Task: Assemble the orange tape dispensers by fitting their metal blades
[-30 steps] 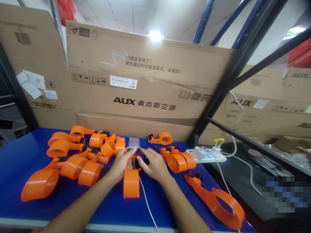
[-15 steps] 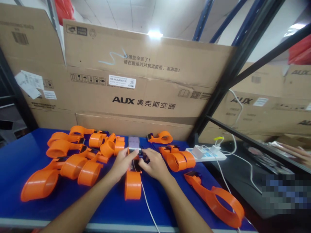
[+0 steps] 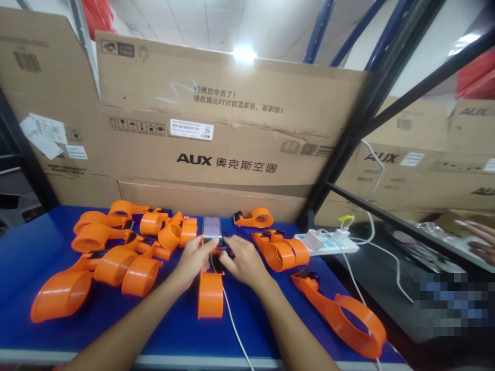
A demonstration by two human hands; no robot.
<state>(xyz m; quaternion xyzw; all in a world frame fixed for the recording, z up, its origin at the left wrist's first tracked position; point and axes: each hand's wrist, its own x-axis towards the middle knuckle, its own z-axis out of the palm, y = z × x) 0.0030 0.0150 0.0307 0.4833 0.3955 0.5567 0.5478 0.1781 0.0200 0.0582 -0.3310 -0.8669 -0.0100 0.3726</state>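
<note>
An orange plastic cuff device point(image 3: 211, 296) lies on the blue table point(image 3: 34, 247) in front of me, with a black module at its far end. My left hand point(image 3: 193, 260) and my right hand point(image 3: 242, 263) both pinch that black end, fingers closed round it. A white cable point(image 3: 232, 322) runs from there toward the table's near edge. A phone point(image 3: 212, 226) with a lit screen lies just beyond my fingertips.
Several more orange cuff devices point(image 3: 112, 263) crowd the left half of the table, others lie at right point(image 3: 340, 317) and behind point(image 3: 257, 219). A white power strip point(image 3: 328, 242) with chargers sits at right. Cardboard boxes point(image 3: 216, 129) wall the back. Another person's hand point(image 3: 477, 237) shows at far right.
My hands stay pinched on the black end of the orange cuff, which has shifted slightly away from me. The other person's hand at far right has come further into view.
</note>
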